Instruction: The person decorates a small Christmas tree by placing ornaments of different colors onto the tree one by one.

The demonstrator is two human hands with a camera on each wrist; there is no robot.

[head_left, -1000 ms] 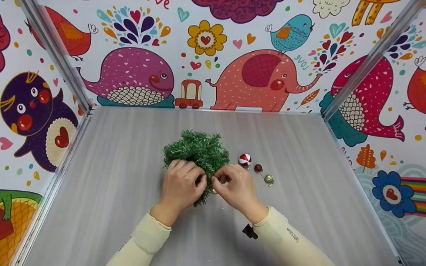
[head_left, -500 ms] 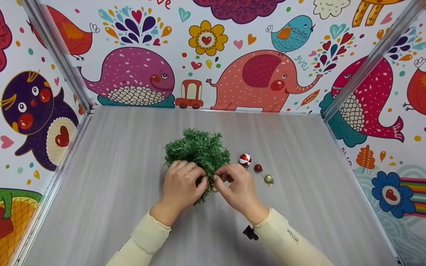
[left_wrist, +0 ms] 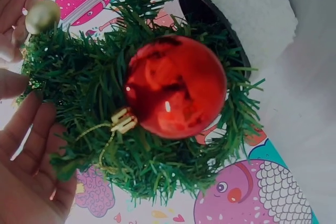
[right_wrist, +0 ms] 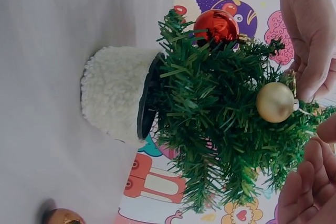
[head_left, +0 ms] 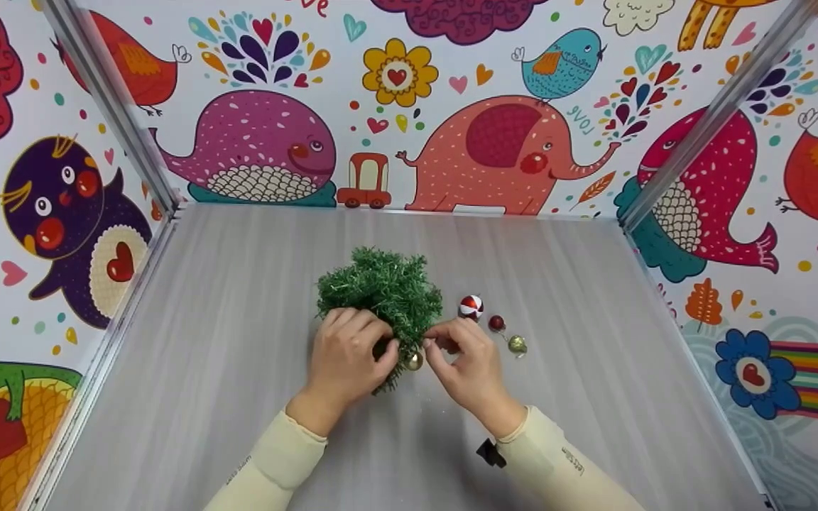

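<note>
A small tabletop Christmas tree [head_left: 384, 280] with green tinsel branches stands in a fluffy white pot [right_wrist: 118, 93]. My left hand [head_left: 352, 351] holds a branch, its fingers curled at the near side of the tree. A matte gold ball [head_left: 414, 360] hangs on the right of that branch, its cap close to my left fingertips in the right wrist view. My right hand [head_left: 467, 362] is just right of the gold ball, its thumb and forefinger slightly parted at the branch tips. A shiny red ball [left_wrist: 176, 87] with a gold cap and cord also hangs on the tree.
On the grey table [head_left: 238, 284], right of the tree, lie a red-and-white ball [head_left: 471, 306], a small dark red ball [head_left: 497, 323] and a glittery gold one [head_left: 517, 344]. Printed panels [head_left: 437, 142] wall the table at the back and sides.
My right hand has drawn back a little to the right, and the gold ball it partly covered now shows whole. My left hand has stayed at the branch; the tree has shifted very slightly.
</note>
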